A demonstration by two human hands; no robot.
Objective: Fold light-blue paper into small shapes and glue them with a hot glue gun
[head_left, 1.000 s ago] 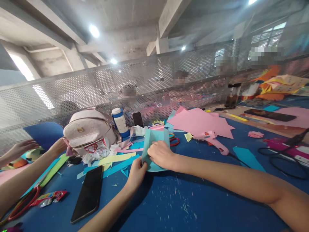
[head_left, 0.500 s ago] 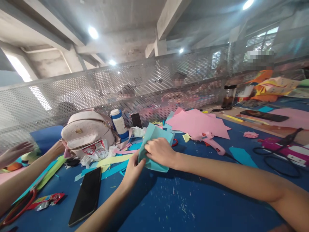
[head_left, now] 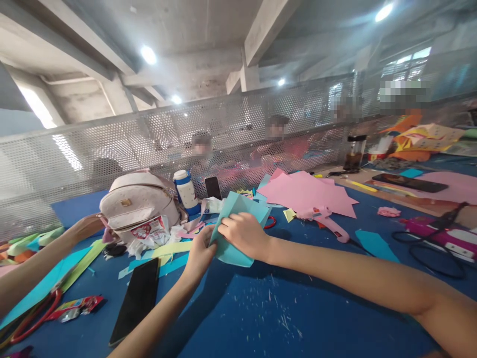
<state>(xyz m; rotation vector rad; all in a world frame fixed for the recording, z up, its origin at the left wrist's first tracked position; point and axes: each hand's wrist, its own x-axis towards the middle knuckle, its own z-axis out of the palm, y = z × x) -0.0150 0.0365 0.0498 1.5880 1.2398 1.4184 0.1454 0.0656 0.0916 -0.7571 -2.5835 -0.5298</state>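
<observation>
While the left hand (head_left: 201, 249) pinches the left edge of the turquoise paper (head_left: 242, 205) in its grip, the right hand (head_left: 245, 236) curls against it, its hold unclear; the paper tilts over the blue desk (head_left: 261, 318), right of the black phone (head_left: 138, 298).

Over a blue table (head_left: 320, 318), the left hand (head_left: 201, 251) grips one edge of a light blue paper (head_left: 234, 254), and the right hand (head_left: 244, 234) rests curled against its face. To the left lies a black phone (head_left: 137, 298); beyond stand a pale backpack (head_left: 138, 199) and a bottle (head_left: 187, 193). A pink glue gun (head_left: 328, 223) lies right, near pink sheets (head_left: 305, 193)
</observation>
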